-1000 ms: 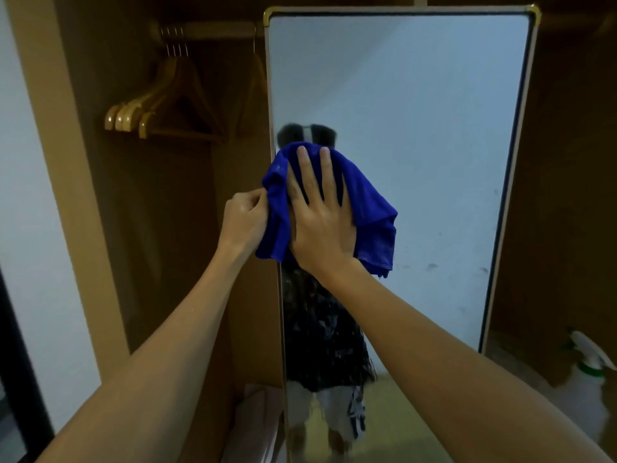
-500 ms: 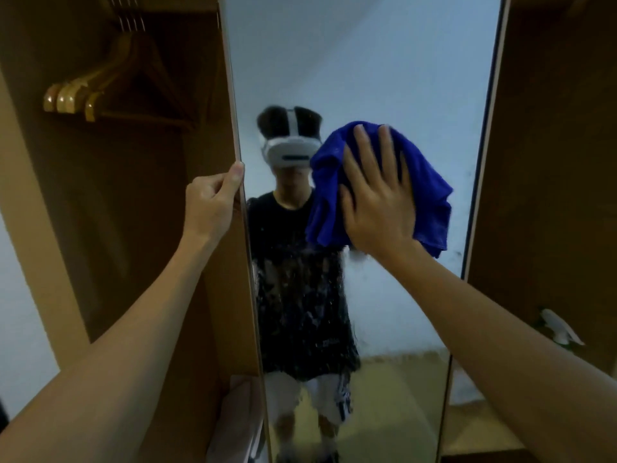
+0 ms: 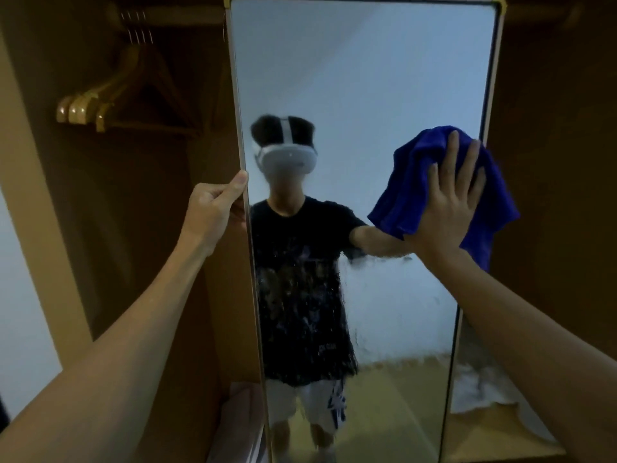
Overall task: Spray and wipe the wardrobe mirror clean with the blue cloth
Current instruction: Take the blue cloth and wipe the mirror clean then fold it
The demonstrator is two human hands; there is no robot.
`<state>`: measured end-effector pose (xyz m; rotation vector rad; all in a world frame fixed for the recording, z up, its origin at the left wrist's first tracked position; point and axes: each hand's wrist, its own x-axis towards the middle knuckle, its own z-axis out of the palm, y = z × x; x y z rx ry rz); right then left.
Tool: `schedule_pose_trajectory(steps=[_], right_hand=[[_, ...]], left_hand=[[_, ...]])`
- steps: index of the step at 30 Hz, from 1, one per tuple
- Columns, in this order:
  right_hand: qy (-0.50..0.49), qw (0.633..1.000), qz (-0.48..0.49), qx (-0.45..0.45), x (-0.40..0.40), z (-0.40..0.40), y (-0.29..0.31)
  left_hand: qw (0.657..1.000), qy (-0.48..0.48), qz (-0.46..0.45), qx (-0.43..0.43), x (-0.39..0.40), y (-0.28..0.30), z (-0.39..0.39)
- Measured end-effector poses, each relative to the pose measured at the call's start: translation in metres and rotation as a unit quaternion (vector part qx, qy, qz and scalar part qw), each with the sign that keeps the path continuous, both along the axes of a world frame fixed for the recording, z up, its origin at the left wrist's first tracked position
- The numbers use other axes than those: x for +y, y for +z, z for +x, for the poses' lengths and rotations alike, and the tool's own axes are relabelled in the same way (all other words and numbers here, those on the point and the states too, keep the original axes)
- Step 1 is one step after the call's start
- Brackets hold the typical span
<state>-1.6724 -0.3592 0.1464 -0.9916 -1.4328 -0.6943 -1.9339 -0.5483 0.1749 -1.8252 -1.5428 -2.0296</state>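
1. A brown wooden wardrobe (image 3: pixel 100 228) fills the dim view.
2. Wooden hangers (image 3: pixel 100 105) hang from a rail (image 3: pixel 187 16) in its upper left.
3. A pale wall (image 3: pixel 20 295) shows left of the wardrobe.

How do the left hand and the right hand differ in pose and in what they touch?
The left hand is curled and grips the mirror by its left edge, thumb on the frame; the right hand is flat, fingers straight. The left hand touches the frame directly; the right hand presses the blue cloth against the glass near the right edge. Both are raised to about the same height.
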Motion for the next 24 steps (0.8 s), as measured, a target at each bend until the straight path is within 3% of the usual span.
schedule_pose_trajectory(steps=[3,7,13,19,24], right_hand=[[0.028,0.992,0.047,-0.112,-0.025,-0.038,-0.002],[0.131,0.986,0.05,-0.089,-0.073,-0.098,0.0],[0.183,0.965,0.03,-0.187,-0.102,-0.135,-0.027],[0.211,0.962,0.056,-0.163,-0.087,-0.116,-0.02],[0.154,0.982,0.05,-0.097,-0.051,-0.068,-0.009]], left_hand=[[0.999,-0.025,-0.037,-0.003,-0.005,0.003,0.001],[0.997,-0.033,-0.069,0.003,-0.011,0.007,-0.003],[0.997,-0.023,-0.067,0.027,-0.01,0.003,-0.007],[0.997,-0.018,-0.071,0.007,-0.009,0.004,-0.005],[0.998,-0.036,-0.051,-0.027,-0.005,0.003,-0.005]])
